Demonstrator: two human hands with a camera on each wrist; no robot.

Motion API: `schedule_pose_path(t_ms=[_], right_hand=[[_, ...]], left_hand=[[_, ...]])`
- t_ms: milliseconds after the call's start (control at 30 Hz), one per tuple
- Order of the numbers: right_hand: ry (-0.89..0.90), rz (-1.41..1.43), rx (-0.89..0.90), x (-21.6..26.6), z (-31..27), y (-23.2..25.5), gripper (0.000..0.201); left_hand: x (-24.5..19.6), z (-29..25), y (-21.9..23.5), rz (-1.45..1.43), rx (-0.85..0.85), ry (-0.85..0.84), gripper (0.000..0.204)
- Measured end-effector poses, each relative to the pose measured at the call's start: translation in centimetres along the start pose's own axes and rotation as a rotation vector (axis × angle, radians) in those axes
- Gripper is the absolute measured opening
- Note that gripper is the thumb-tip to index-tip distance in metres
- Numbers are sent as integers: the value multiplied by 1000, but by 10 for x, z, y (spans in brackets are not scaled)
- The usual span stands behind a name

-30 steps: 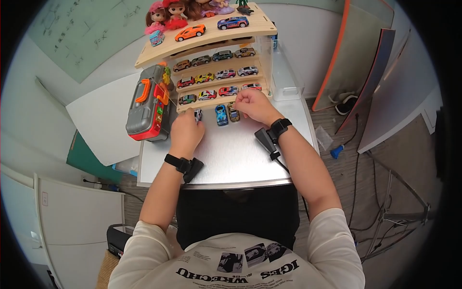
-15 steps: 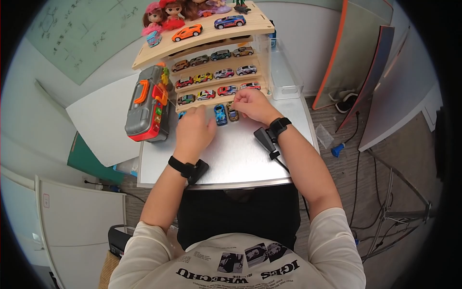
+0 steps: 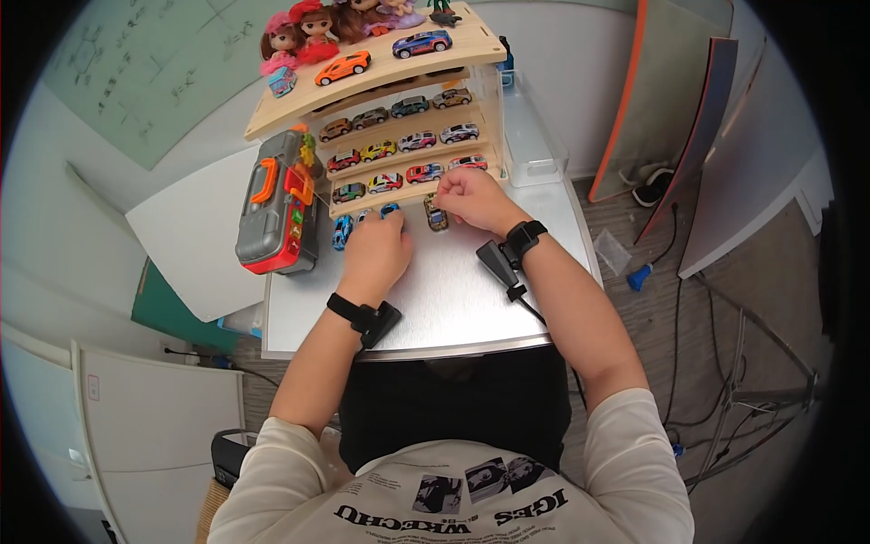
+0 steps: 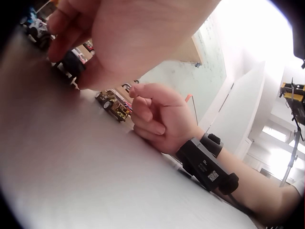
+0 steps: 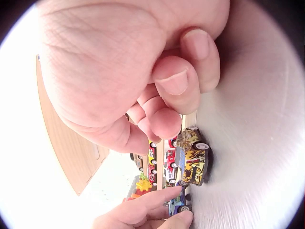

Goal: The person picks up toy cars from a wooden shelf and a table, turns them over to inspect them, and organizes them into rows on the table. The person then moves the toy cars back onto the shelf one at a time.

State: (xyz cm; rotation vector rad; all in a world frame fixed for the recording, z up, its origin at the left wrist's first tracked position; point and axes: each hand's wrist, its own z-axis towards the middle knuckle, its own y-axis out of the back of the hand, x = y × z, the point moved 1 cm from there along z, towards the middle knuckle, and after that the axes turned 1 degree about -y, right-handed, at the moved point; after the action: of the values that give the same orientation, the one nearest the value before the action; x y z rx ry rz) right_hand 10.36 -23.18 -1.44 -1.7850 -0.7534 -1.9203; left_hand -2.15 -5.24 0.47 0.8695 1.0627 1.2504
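My left hand [image 3: 377,254] pinches a blue toy car [image 3: 390,208] between thumb and fingers, low at the tabletop in front of the shelf; the right wrist view shows the fingertips on its sides. Just left of that hand stand another blue car [image 3: 342,232] and a white car [image 3: 364,217], the latter partly hidden by the fingers. My right hand [image 3: 476,201] holds nothing, its fingers loosely curled. Close by its fingertips stands a yellow-and-black patterned car [image 5: 193,164] on the metal table.
Behind the hands stands a wooden tiered shelf [image 3: 272,116] with rows of toy cars. On its top sit dolls [image 3: 317,36], an orange car [image 3: 343,68] and a blue car [image 3: 422,43]. A grey toolbox [image 3: 265,227] flanks it left, a clear plastic bin [image 3: 541,170] right.
My left hand let go of the white car, moved right and took hold of the blue car. That car has shifted left, away from the yellow-and-black one. The right hand stayed put.
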Motion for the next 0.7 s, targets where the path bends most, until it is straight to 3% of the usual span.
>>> schedule_pose_path(t_ms=[333, 400, 700], right_hand=[[9, 18, 2, -4, 2, 0, 12], [11, 26, 1, -4, 3, 0, 12], [12, 28, 2, -4, 3, 0, 13]], left_hand=[[6, -8, 6, 16, -5, 35, 35], [3, -10, 8, 17, -75, -61, 25], [-6, -8, 11, 50, -139, -79, 32]])
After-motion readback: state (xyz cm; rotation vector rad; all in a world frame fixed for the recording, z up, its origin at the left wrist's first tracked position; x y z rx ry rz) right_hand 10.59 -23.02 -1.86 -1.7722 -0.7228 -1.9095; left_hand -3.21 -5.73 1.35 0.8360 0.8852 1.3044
